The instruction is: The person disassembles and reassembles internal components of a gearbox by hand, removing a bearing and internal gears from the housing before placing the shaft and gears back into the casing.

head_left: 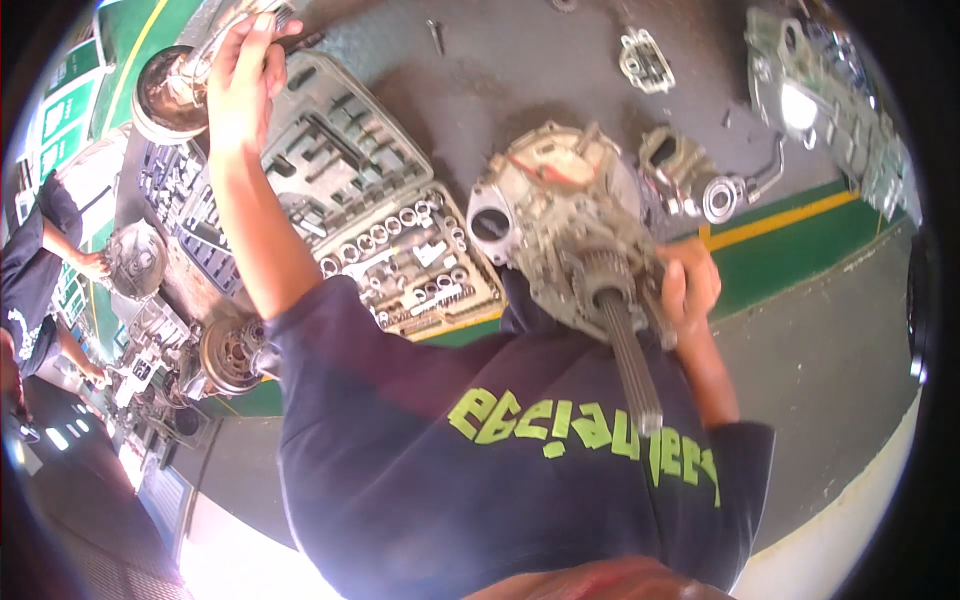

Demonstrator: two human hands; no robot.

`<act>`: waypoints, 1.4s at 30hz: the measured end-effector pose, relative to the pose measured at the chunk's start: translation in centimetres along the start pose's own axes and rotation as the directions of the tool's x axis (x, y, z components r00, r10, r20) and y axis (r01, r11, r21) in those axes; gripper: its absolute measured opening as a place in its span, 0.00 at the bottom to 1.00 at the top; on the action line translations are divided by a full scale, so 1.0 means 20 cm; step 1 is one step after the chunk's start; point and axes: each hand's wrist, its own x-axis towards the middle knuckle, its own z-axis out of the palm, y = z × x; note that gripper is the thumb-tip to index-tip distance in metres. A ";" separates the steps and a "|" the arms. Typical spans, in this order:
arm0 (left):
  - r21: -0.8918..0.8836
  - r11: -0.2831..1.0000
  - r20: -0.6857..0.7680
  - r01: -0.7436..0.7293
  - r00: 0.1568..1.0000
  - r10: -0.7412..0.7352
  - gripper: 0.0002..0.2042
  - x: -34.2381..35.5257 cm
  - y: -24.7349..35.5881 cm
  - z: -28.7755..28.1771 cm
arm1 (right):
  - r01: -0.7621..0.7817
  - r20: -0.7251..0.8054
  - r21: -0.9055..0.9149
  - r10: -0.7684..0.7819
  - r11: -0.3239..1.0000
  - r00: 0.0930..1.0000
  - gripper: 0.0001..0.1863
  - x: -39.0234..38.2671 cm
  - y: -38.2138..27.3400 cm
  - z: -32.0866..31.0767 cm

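My left hand (243, 80) is raised at the upper left, its fingers wrapped round the narrow metal end of a bowl-shaped round part (168, 108) with a brownish inside. Against my body on the right stands a greasy gearbox assembly (560, 215), with a gear and a long splined shaft (628, 360) pointing toward me. My right hand (690, 285) is closed at this assembly's right side, fingers curled over its edge. Its grip is partly hidden behind the metal.
An open socket-set case (420, 185) lies beyond my left arm. Metal housings (672, 165) and a small cover (646, 62) rest on the grey worktop, with a large casting (830, 105) at right. At far left, another person's hand (95, 265) touches a round housing (137, 262).
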 end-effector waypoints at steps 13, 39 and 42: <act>-0.241 0.937 -0.171 -0.254 0.961 0.216 0.24 -1.55 0.42 1.10 | -0.010 -0.158 0.257 0.052 0.966 0.986 0.04 -0.08 0.04 0.04; 0.749 0.663 -0.350 -0.010 0.843 0.408 0.14 -1.63 0.55 1.39 | -0.795 -0.234 -0.210 0.760 0.569 0.606 0.28 -0.93 1.79 -0.56; 0.778 0.628 -0.331 0.015 0.859 0.391 0.16 -1.64 0.59 1.42 | -0.733 -0.236 -0.330 0.700 0.595 0.674 0.32 -0.88 1.87 -0.54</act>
